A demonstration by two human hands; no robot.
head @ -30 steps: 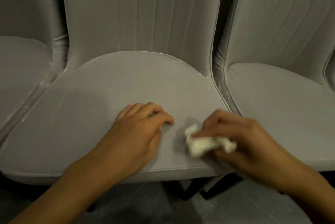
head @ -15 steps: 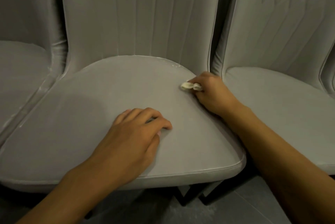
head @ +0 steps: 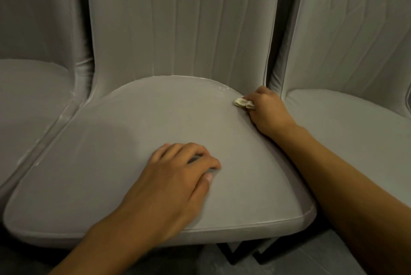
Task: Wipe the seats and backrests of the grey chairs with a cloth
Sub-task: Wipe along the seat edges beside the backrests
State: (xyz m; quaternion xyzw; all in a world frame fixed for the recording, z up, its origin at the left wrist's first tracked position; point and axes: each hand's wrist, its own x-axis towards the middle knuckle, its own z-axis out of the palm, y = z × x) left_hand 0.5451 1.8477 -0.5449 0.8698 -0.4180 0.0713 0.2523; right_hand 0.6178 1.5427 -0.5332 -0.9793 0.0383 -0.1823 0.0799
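one small cloth, soft and light, bunched in right hand at right of frame. left hand grasps nothing, fingers loosely bent on the seat; likely best gripped wadded.

**A:** ok so where's the cloth?

**B:** the right hand grips a small, bunched-up white cloth at the back right corner of the middle seat, just where it meets the backrest.

**A:** and the other one?

**B:** the left hand rests palm-down near the seat's front, fingers loosely bent. The left chair and right chair sit close on either side.
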